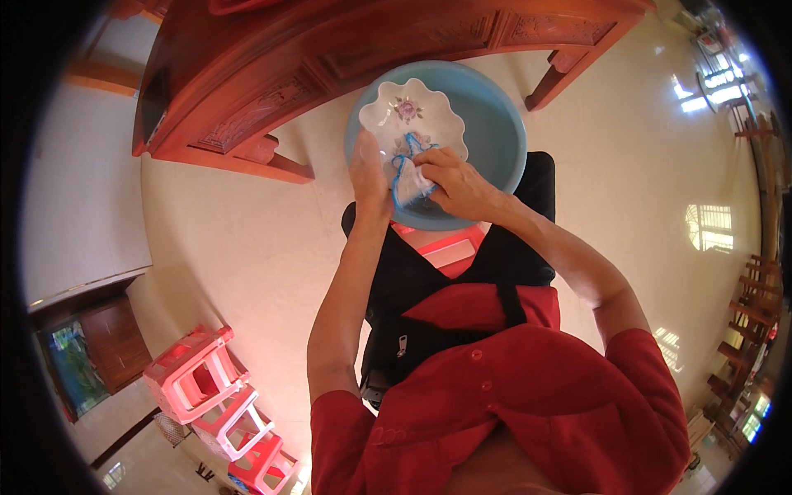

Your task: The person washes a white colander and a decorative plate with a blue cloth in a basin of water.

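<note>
A white scalloped bowl (387,102) with a pink flower printed on it is tilted over a blue plastic basin (495,124). My left hand (370,170) grips the bowl's left rim. In my right hand (461,182) is a white cloth with blue edging (411,182), bunched between the fingers and pressed to the inside of the bowl. The cloth hides the bowl's near part. The basin sits just beyond my knees, its near rim above a red plastic stool (455,244).
A carved reddish-wood table (346,55) stands directly beyond the basin, its legs reaching the tiled floor (247,247). Several pink and red plastic stools (204,377) are at the lower left. Wooden furniture (752,309) lines the right side, and a white wall (80,185) rises on the left.
</note>
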